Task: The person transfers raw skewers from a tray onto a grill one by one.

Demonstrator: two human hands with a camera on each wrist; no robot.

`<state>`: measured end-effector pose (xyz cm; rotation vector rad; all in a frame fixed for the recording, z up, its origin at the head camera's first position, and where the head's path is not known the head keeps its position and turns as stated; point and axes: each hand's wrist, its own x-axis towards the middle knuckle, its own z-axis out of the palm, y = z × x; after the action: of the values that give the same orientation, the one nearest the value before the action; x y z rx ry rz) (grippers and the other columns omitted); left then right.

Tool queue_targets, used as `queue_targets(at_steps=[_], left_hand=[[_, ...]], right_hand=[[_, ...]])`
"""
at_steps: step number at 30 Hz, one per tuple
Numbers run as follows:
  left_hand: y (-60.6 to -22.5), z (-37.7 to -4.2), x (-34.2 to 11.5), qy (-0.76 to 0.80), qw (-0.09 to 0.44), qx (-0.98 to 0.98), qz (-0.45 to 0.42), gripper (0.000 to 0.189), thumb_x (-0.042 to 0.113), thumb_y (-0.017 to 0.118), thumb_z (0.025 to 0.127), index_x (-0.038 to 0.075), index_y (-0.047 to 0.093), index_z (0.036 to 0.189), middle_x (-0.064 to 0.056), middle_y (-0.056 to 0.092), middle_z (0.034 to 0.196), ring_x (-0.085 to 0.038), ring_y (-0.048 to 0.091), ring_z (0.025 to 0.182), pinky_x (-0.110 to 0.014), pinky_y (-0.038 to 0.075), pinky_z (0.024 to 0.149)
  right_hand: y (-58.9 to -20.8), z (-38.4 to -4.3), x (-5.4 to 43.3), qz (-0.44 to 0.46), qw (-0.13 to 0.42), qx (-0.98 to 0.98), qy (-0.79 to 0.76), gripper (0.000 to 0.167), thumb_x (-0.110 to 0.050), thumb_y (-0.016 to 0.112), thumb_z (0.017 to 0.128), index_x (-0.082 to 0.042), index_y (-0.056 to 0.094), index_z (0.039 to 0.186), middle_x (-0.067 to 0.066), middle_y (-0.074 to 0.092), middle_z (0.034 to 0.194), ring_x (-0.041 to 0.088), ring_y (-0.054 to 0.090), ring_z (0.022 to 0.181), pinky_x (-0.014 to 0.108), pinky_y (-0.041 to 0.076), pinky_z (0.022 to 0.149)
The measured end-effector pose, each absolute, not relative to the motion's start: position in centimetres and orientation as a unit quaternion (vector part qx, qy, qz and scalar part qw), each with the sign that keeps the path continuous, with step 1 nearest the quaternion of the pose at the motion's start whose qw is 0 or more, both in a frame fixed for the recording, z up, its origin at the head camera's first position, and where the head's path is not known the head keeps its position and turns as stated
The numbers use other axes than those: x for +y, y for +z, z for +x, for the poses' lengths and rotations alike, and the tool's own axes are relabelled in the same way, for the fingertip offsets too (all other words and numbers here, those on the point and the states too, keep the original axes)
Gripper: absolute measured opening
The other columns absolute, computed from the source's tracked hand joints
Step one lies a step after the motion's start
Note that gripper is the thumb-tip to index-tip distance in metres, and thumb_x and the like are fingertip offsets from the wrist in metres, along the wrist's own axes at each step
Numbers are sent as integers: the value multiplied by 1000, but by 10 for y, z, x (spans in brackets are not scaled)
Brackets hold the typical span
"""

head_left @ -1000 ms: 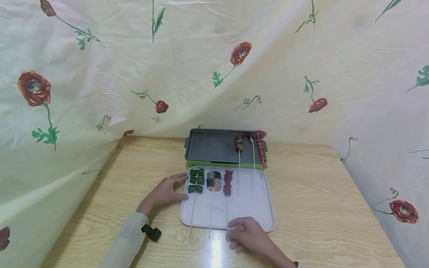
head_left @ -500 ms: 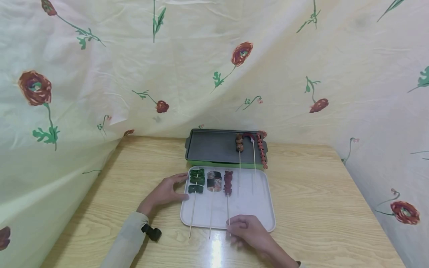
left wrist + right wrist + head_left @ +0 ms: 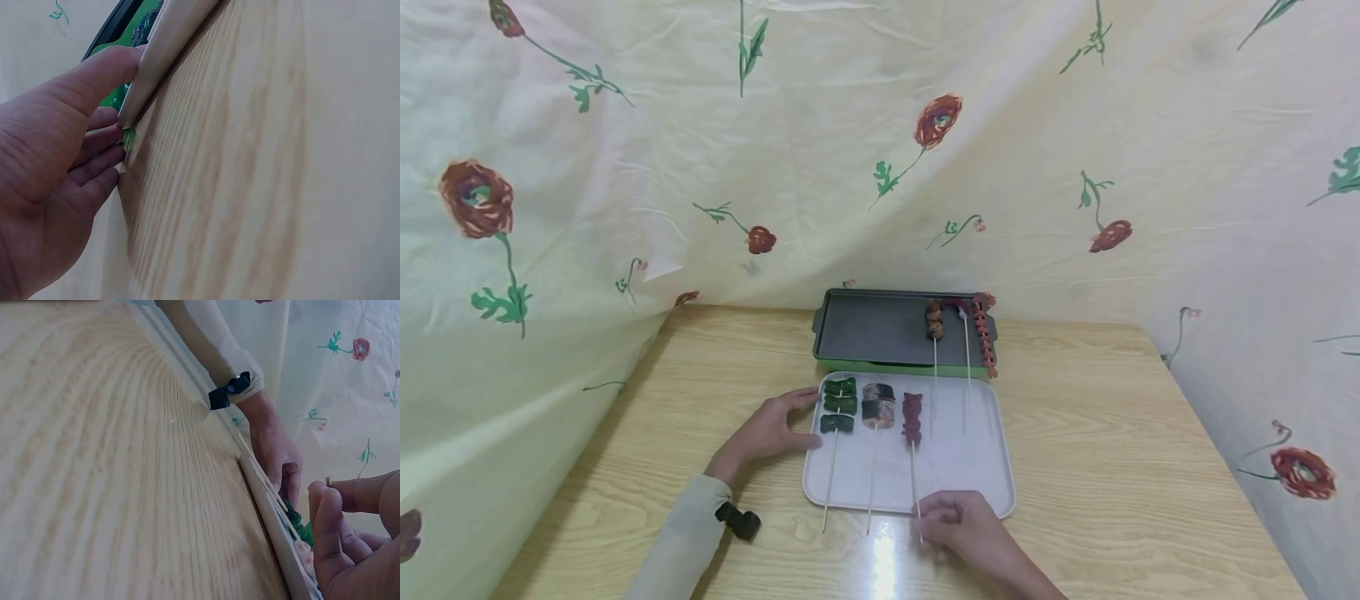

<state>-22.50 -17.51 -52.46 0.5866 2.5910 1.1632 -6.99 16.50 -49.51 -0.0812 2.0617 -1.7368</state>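
My left hand (image 3: pixel 769 429) rests at the left edge of a white tray (image 3: pixel 970 467). In the left wrist view, its thumb (image 3: pixel 119 62) lies on the tray's rim and the other fingers reach its outer side. With thumb and fingertips, my right hand (image 3: pixel 964 527) pinches the lower stick of a dark red meat skewer (image 3: pixel 912 418), whose meat is over the tray. To its left lie a green vegetable skewer (image 3: pixel 840 404) and a fish-like skewer (image 3: pixel 878 407) with dark skin. In the right wrist view, the pinched stick's tip shows between the fingers.
Behind the tray stands a green-sided griddle (image 3: pixel 872 325) with a black plate. On its right part lie a brown meat skewer (image 3: pixel 934 321), a purple curled skewer (image 3: pixel 957 305) and a red beaded skewer (image 3: pixel 983 333). A wooden table (image 3: pixel 1097 450) bears everything, with a flowered cloth (image 3: pixel 820 150) behind.
The dark red meat skewer has slid slightly toward me, with its lower end shifted right. My right hand has moved a little right with it. The left hand and tray have not visibly moved.
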Motion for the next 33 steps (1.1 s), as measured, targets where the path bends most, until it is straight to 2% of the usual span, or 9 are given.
queue_targets(at_steps=[7,12,22,28,33], left_hand=[[-525,-225,-176,393,119,889,203,79,38,87,81,12,54,148,-6,45,159,-31,37,149,-49,33,123],[-525,-226,-177,397,122,887,201,79,38,87,81,12,54,148,-6,45,159,-31,37,149,-49,33,123],[-527,-227,-177,400,121,886,200,80,41,87,80,13,55,148,-6,45,158,-31,38,149,-50,34,122],[-527,-227,-177,398,122,887,199,80,41,87,80,13,55,148,-7,45,158,-31,38,149,-50,34,122],[-527,-227,-176,399,126,886,197,80,41,87,80,14,55,149,-6,45,159,-31,37,149,-50,34,122]], right_hand=[[-486,-61,165,-69,212,761,-610,28,-10,72,92,9,69,113,17,74,89,13,66,68,23,58,58],[-481,-57,165,-84,207,759,-611,29,-11,72,94,12,68,111,18,74,87,11,66,70,25,59,57],[-468,-58,165,-127,177,769,-601,28,-9,71,93,12,68,111,7,72,81,8,64,65,28,59,54],[-458,-62,164,-121,174,771,-600,24,-9,72,92,7,70,110,17,72,83,14,64,62,30,59,53],[-445,-67,165,-109,177,771,-602,27,-7,72,92,9,68,114,21,73,87,17,66,65,34,61,55]])
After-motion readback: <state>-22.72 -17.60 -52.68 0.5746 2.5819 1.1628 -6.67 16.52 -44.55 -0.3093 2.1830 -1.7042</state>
